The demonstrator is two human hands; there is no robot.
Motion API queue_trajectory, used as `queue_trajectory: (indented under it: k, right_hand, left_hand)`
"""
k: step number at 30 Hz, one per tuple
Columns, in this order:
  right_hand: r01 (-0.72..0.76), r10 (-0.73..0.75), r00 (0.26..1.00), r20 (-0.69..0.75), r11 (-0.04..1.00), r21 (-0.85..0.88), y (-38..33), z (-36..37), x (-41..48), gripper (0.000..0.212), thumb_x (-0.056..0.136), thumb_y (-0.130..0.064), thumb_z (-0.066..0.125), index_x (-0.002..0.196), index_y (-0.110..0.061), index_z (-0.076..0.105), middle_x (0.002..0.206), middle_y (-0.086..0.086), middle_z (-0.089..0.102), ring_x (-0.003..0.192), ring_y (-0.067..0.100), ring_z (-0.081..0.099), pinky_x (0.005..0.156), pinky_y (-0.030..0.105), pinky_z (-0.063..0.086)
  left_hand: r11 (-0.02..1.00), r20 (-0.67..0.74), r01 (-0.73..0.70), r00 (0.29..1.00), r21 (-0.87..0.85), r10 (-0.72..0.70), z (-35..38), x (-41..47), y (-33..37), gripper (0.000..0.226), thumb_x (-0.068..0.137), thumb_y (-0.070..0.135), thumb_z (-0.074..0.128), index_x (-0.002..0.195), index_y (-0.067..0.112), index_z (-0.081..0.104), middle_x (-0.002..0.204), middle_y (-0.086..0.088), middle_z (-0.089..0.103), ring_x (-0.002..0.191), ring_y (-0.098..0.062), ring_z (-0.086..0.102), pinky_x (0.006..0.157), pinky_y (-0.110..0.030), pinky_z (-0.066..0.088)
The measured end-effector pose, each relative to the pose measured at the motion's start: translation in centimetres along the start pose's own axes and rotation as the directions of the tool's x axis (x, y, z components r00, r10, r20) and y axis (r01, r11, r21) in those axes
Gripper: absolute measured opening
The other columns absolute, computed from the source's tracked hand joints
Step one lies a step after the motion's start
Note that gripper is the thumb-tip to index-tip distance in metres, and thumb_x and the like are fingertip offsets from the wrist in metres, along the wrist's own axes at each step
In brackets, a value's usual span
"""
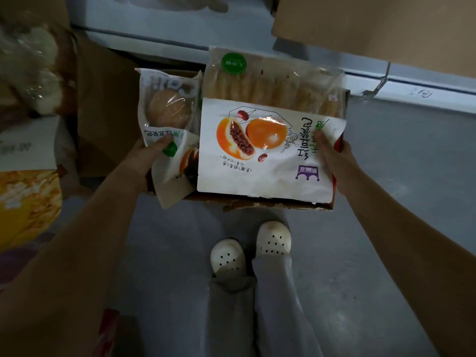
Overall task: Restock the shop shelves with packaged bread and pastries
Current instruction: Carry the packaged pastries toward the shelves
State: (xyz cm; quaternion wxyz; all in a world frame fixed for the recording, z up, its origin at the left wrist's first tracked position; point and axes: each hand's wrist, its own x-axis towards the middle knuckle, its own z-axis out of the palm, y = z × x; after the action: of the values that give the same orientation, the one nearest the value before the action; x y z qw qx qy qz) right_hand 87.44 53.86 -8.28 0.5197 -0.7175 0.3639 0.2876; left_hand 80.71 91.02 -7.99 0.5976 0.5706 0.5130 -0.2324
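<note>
Gripping box (257, 203) — left hand (147, 161); right hand (336, 161).

Centre: cardboard tray (260, 203), left hand (144, 158) gripping its left edge, right hand (337, 163) its right edge. In tray: large bread pack (268, 155) right, small bun pack (164, 109) left, lying over another small pack (175, 181) nearer. Shoes (226, 256) near, below the tray. Carton (373, 27) far right, bagged goods (28, 73) far left.

Two bread packets (268, 140) flat in cardboard box (257, 203).
</note>
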Motion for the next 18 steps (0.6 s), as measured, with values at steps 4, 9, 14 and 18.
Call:
queue_trajectory:
  k: [4, 9, 14, 18]
  right_hand:
    - [-0.03, 0.019, 0.996, -0.089, 0.991, -0.128, -0.5, 0.6, -3.1, 0.115, 0.064, -0.075, 0.071, 0.154, -0.023, 0.021, 0.151, 0.005, 0.044, 0.132, 0.03, 0.051, 0.108, 0.047, 0.044]
    - [0.155, -0.154, 0.988, 0.023, 0.987, -0.034, -3.2, 0.3, -11.3, 0.075, 0.092, -0.049, 0.063, 0.153, -0.022, 0.028, 0.153, 0.002, 0.04, 0.139, 0.021, 0.041, 0.109, 0.03, 0.033]
    - [0.048, -0.096, 0.979, 0.181, 0.967, 0.25, -8.1, -1.8, -21.7, 0.065, 0.061, -0.067, 0.072, 0.12, -0.04, 0.065, 0.142, -0.007, 0.054, 0.131, 0.017, 0.05, 0.114, 0.043, 0.031]
    - [0.199, -0.257, 0.934, 0.247, 0.951, 0.239, -12.4, -4.7, -31.7, 0.045, 0.102, -0.037, 0.049, 0.146, -0.028, 0.046, 0.138, -0.022, 0.05, 0.118, -0.011, 0.047, 0.109, 0.028, 0.026]
  left_hand:
    - [1.0, -0.037, -0.029, 0.999, 0.002, 0.029, -0.4, -2.6, -0.9, 0.064, 0.068, 0.055, 0.08, 0.126, 0.037, 0.062, 0.122, -0.002, 0.068, 0.109, -0.03, 0.065, 0.093, -0.058, 0.052]
    - [0.997, -0.082, -0.039, 0.996, -0.064, 0.034, -0.4, -8.7, -1.1, 0.105, 0.047, 0.071, 0.074, 0.141, 0.03, 0.049, 0.136, -0.005, 0.059, 0.112, -0.026, 0.063, 0.095, -0.048, 0.052]
    - [0.94, 0.024, 0.054, 0.999, -0.337, -0.049, 1.8, -24.2, 4.5, 0.036, 0.101, 0.048, 0.044, 0.129, 0.025, 0.048, 0.112, 0.007, 0.056, 0.096, -0.009, 0.056, 0.088, -0.029, 0.041]
    - [0.927, 0.109, -0.028, 0.991, -0.373, 0.074, 2.1, -34.2, 7.9, 0.052, 0.098, 0.05, 0.05, 0.142, 0.024, 0.046, 0.141, 0.01, 0.049, 0.135, -0.012, 0.041, 0.11, -0.034, 0.033]
